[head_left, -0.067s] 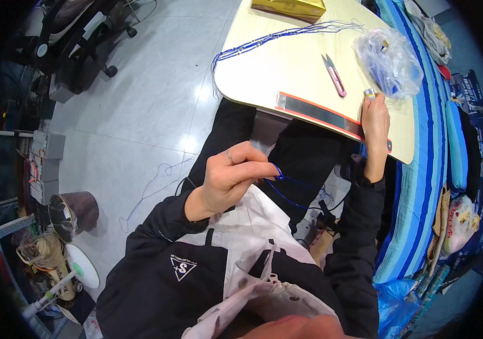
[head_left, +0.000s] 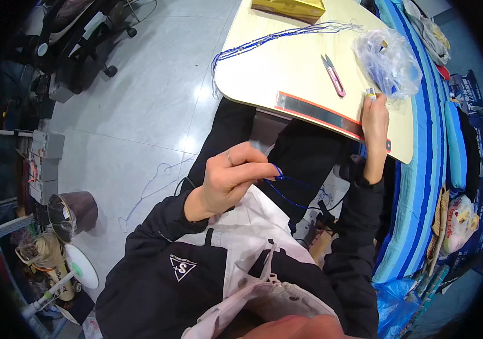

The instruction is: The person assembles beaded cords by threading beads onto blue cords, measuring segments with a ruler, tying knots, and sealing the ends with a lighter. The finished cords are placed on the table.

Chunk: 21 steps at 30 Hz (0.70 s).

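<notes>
My left hand (head_left: pixel 227 176) is closed over my lap, thumb and forefinger pinching a thin blue cord (head_left: pixel 286 199). A small loop of it shows at the fingertips, and the rest trails down to the right. At the table's right side my right hand (head_left: pixel 375 125) is closed around a small lighter (head_left: pixel 371 94) with a metal top; most of its body is hidden by the fingers. Left of that hand lie pink-handled thread snips (head_left: pixel 335 77). A clear plastic bag (head_left: pixel 389 63) with blue contents sits just beyond it. No flame shows.
On the pale table (head_left: pixel 253 73) lie a bundle of blue beaded cords (head_left: pixel 270 38), a gold box (head_left: pixel 289 8) and a black strip with red edges (head_left: pixel 316 112). A blue striped bed cover (head_left: pixel 408 220) borders the right. A bin (head_left: pixel 77 212) and a wheeled chair (head_left: pixel 77 39) stand left.
The lighter's top has tipped very slightly in my right hand. My left hand holds its place with the cord.
</notes>
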Each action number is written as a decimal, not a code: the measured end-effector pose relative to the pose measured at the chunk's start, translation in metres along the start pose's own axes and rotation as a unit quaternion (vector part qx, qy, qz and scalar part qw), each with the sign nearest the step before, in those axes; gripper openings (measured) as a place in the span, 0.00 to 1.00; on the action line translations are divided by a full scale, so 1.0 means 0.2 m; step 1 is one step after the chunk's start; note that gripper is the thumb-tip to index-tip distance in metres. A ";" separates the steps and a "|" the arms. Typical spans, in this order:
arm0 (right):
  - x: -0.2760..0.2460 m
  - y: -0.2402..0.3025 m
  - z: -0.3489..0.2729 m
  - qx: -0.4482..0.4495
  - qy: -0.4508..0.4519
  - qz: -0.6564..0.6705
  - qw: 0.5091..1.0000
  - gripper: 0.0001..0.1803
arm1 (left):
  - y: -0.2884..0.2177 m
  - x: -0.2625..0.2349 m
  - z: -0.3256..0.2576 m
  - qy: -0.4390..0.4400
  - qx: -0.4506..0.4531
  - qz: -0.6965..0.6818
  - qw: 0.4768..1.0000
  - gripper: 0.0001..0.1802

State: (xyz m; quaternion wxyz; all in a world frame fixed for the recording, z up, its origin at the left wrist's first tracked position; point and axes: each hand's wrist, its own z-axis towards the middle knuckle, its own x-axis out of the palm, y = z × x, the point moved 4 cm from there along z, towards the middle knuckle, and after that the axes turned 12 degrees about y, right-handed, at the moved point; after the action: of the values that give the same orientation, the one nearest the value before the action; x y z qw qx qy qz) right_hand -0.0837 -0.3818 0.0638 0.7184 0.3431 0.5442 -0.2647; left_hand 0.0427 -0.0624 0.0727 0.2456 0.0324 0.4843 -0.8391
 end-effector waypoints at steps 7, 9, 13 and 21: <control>-0.08 0.39 -0.51 -0.044 0.068 0.602 0.794 0.06 | -0.04 0.03 -0.01 -0.018 0.014 -0.013 1.000 0.18; -0.07 0.54 -0.64 -0.086 0.167 0.661 0.727 0.04 | -0.05 0.03 -0.01 -0.013 0.013 -0.022 1.000 0.19; -0.11 0.69 -0.77 -0.122 0.188 0.670 0.707 0.03 | -0.05 0.02 -0.03 -0.018 -0.023 -0.018 0.999 0.20; -0.10 0.75 -0.85 -0.109 0.204 0.682 0.694 0.07 | -0.04 0.04 -0.06 -0.116 -0.092 -0.138 0.979 0.17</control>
State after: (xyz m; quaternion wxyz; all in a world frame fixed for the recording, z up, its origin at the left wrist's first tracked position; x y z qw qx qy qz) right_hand -0.0786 -0.1551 0.0842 0.6053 0.5846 0.3196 0.4356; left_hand 0.0298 -0.0516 0.0712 0.1841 -0.1546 0.5272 -0.8150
